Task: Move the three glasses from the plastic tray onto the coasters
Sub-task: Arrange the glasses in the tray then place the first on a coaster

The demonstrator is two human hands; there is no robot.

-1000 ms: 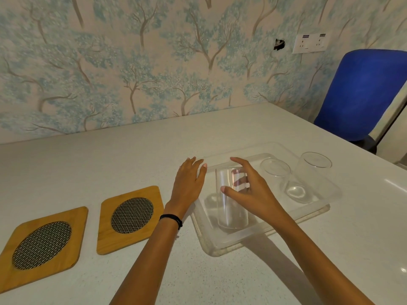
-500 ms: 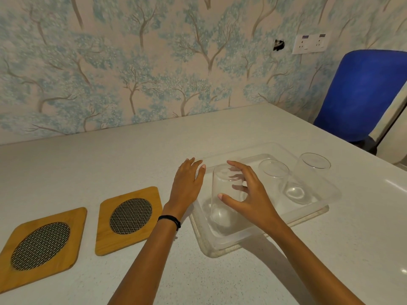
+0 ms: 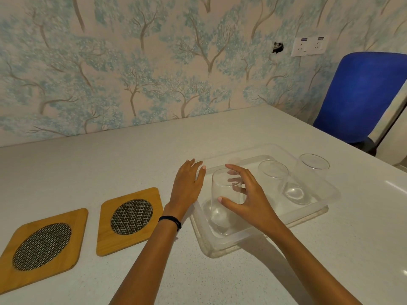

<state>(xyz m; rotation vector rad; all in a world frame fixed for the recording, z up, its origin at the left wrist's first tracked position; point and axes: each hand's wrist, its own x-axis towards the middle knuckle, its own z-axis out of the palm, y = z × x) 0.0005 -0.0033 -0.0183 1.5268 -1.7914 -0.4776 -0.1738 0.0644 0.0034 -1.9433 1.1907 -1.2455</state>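
Three clear glasses stand in a clear plastic tray (image 3: 222, 247) on the white table. My right hand (image 3: 253, 205) wraps the nearest, left glass (image 3: 220, 216), with the thumb on its front and the fingers behind it near the rim. The middle glass (image 3: 273, 172) and the right glass (image 3: 313, 165) stand untouched further right in the tray. My left hand (image 3: 187, 186) lies flat on the table, fingers apart, against the tray's left edge. Two wooden coasters with mesh centres lie to the left: one (image 3: 131, 213) beside my left wrist, the other (image 3: 41, 246) at the left edge of view.
A wallpapered wall runs along the far edge of the table, with a wall socket (image 3: 308, 46) on it. A blue chair (image 3: 363, 95) stands past the table's right corner. Bare tabletop (image 3: 110, 164) lies between the coasters and the wall.
My right hand has shifted its hold on the left glass, and the glass has moved slightly to the left inside the tray. My left hand has stayed where it was.
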